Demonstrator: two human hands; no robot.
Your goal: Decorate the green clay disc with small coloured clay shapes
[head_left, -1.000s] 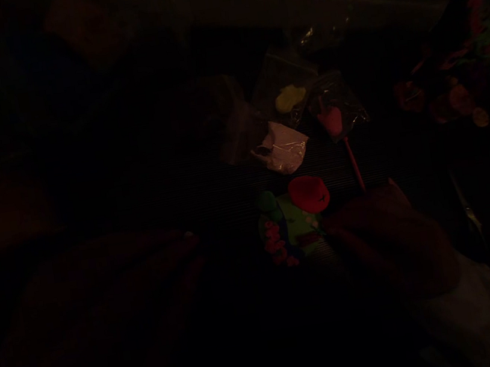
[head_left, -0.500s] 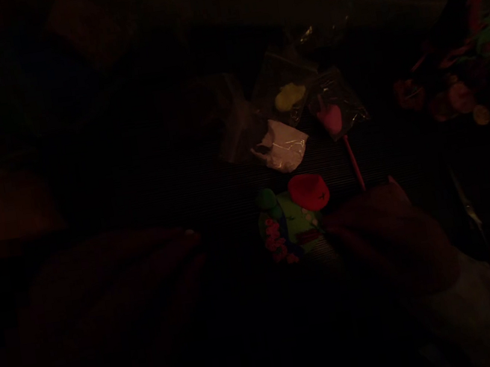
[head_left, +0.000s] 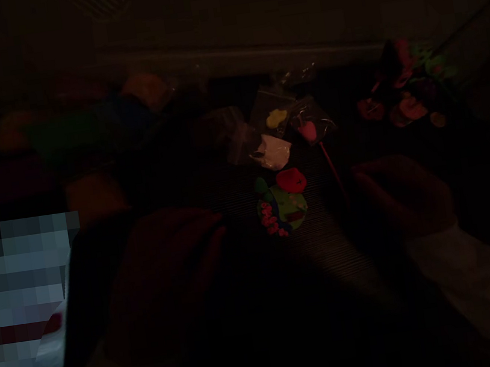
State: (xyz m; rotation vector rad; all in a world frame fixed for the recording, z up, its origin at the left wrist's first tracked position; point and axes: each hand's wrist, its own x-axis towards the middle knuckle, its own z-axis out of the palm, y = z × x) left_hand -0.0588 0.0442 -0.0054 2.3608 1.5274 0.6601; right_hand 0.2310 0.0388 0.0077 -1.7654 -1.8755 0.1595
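Note:
The light is very dim. A round green modelling-clay piece (head_left: 282,208) lies on the dark ribbed surface (head_left: 334,250). It carries small reddish flowers, a dark blue band, a green lump and a red cap-like lump (head_left: 291,181) at its top edge. To its left is my left hand (head_left: 169,261), thumb and fingertips pinched together; anything between them is too dark to see. My right hand (head_left: 406,194) is off to the right, apart from the piece, its fingers curled and tips together. Whether it holds something small cannot be made out. A thin pink stick (head_left: 333,168) lies between piece and hand.
Behind the piece lie clear bags with yellow clay (head_left: 276,118), pink clay (head_left: 307,131) and white clay (head_left: 274,152). Coloured packs (head_left: 69,135) fill the back left. Small colourful bits (head_left: 412,106) sit at the back right. A lit, blurred-out screen (head_left: 37,297) stands at left.
My right hand has drawn away from the clay piece to the right. The view has tilted up and shifted, bringing in the bright screen. The white speck at my left fingertips no longer shows.

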